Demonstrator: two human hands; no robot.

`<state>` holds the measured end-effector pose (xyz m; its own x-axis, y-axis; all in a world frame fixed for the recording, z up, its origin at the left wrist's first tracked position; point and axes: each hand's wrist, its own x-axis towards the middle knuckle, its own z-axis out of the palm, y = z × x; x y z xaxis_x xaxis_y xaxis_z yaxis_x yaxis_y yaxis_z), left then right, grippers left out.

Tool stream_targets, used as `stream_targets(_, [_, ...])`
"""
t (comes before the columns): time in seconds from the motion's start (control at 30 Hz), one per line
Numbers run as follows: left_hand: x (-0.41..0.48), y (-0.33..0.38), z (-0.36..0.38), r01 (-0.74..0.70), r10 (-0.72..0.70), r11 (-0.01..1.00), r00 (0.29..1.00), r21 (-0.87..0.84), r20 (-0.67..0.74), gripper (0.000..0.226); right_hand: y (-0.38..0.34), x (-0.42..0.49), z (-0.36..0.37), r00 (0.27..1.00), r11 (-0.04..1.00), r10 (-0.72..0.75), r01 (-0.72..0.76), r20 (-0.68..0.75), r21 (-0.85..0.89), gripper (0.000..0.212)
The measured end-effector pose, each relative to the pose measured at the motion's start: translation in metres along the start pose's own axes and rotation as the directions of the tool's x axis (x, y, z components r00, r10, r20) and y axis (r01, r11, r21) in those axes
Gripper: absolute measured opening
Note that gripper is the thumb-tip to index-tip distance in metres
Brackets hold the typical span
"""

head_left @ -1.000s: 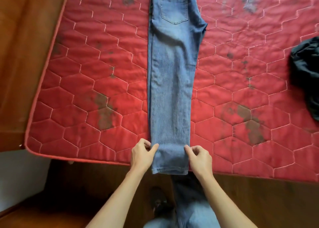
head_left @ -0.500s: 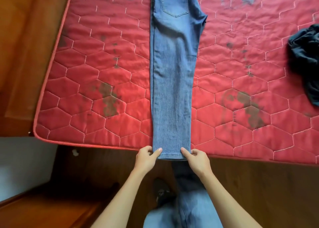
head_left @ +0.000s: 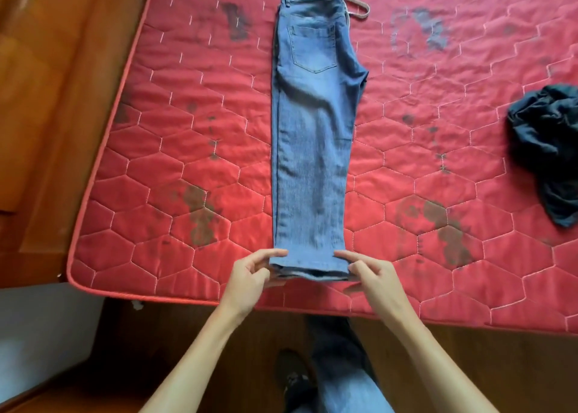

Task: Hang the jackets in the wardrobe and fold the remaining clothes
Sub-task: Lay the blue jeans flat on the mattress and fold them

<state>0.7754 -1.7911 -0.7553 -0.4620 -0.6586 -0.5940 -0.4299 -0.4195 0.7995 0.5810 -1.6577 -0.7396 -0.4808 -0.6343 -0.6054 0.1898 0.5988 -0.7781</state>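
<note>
A pair of light blue jeans (head_left: 312, 150) lies flat on the red quilted mattress (head_left: 175, 168), folded lengthwise with one leg over the other, back pocket up and waistband at the far end. A brown belt loop sticks out beside the waistband. My left hand (head_left: 250, 279) pinches the left corner of the leg hems near the mattress's front edge. My right hand (head_left: 372, 275) pinches the right corner of the same hems. The hems are lifted slightly off the mattress.
A crumpled dark garment (head_left: 550, 150) lies at the mattress's right side. A wooden bed frame (head_left: 59, 106) runs along the left and front. My own legs in jeans and a dark shoe (head_left: 294, 378) stand on the wooden floor below.
The jeans have slid further onto the mattress, so the hems no longer hang over the front edge. Both hands moved forward with the hems, still pinching them.
</note>
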Motion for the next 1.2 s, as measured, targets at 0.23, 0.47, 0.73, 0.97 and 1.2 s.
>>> stream_targets(0.23, [0.111, 0.053, -0.001, -0.107, 0.106, 0.992, 0.994, 0.067, 0.027, 0.027, -0.051, 0.113, -0.006, 0.998, 0.999, -0.051, 0.051, 0.041, 0.0, 0.036])
stream_targets(0.47, [0.206, 0.049, 0.016, -0.103, 0.166, 0.932, 0.973, 0.348, -0.158, 0.042, -0.041, 0.21, 0.013, 0.999, 0.999, 0.035, -0.034, -0.036, 0.014, 0.045])
stream_targets(0.73, [0.178, -0.008, 0.027, 0.033, 0.218, 0.782, 0.921, 0.622, -0.323, 0.075, 0.012, 0.19, 0.007, 0.985, 0.903, -0.054, -0.021, -0.161, -0.429, 0.065])
stream_targets(0.97, [0.148, -0.032, 0.027, 0.167, 0.02, 0.853, 0.936, 0.494, -0.352, 0.069, 0.029, 0.154, 0.018, 0.979, 0.93, 0.138, -0.18, -0.151, -0.321, 0.036])
stream_targets(1.2, [0.097, -0.037, 0.025, 0.201, -0.064, 0.846, 0.958, 0.493, -0.28, 0.074, 0.028, 0.111, 0.007, 0.973, 0.894, 0.214, -0.232, -0.09, -0.383, 0.036])
